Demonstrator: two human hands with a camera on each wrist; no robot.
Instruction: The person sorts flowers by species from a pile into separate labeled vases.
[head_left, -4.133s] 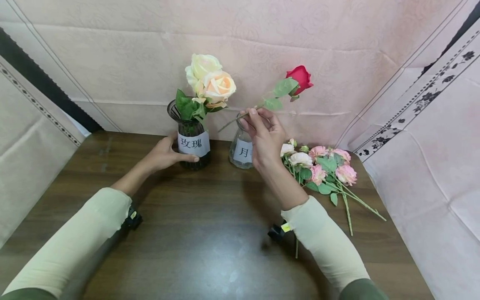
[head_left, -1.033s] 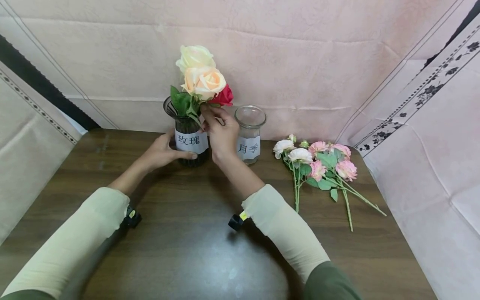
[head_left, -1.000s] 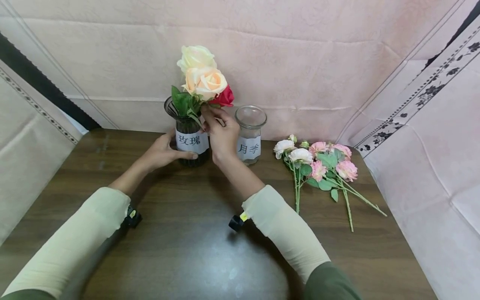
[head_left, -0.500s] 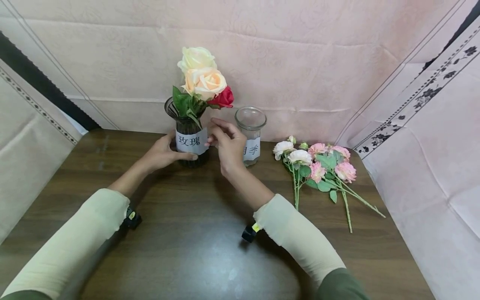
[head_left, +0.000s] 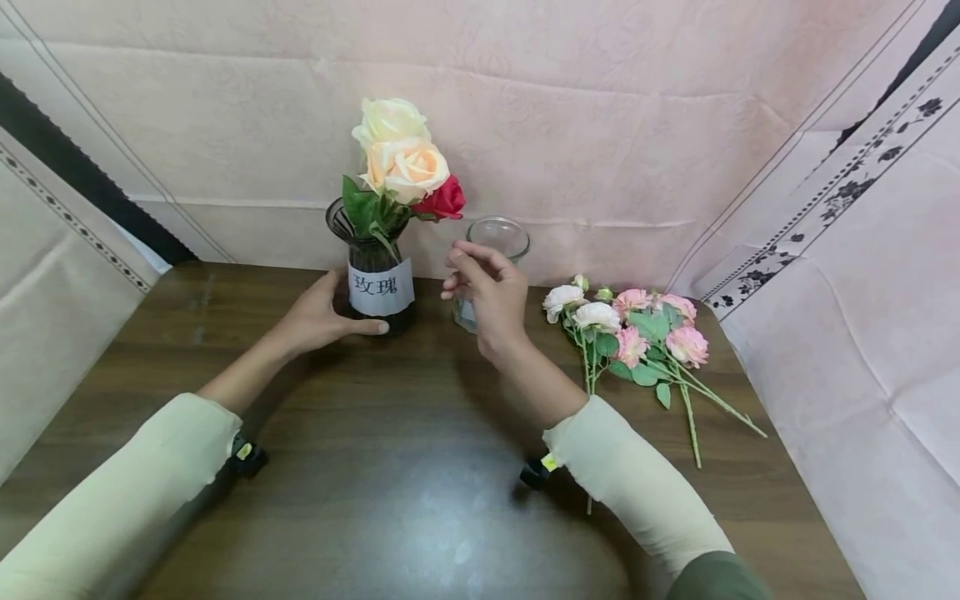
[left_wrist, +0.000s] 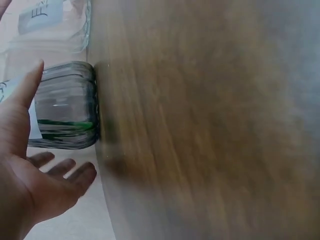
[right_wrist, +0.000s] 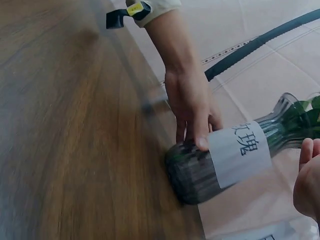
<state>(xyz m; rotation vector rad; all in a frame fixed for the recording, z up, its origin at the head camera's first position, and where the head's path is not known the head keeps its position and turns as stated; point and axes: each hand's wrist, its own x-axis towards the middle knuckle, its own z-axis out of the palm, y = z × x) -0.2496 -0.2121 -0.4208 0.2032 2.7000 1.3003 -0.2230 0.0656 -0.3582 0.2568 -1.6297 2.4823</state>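
Right grip [head_left: 491,300] released, now off red rose [head_left: 441,198] | rose seemingly settled in dark vase [head_left: 381,288] near back of table [head_left: 337,467] | left grip [head_left: 318,315] spread loosely about vase

The worktop [head_left: 360,467] has a brown wood-grain surface with a patch of reflected light toward its near side. Near the back edge, the dark vase [head_left: 381,287] stands upright, with the clear vase [head_left: 516,243], partly hidden, to its right. Further right lie the white flowers [head_left: 597,317] and, beside them, the pink flowers [head_left: 687,345], blooms toward the back, stems toward the front.
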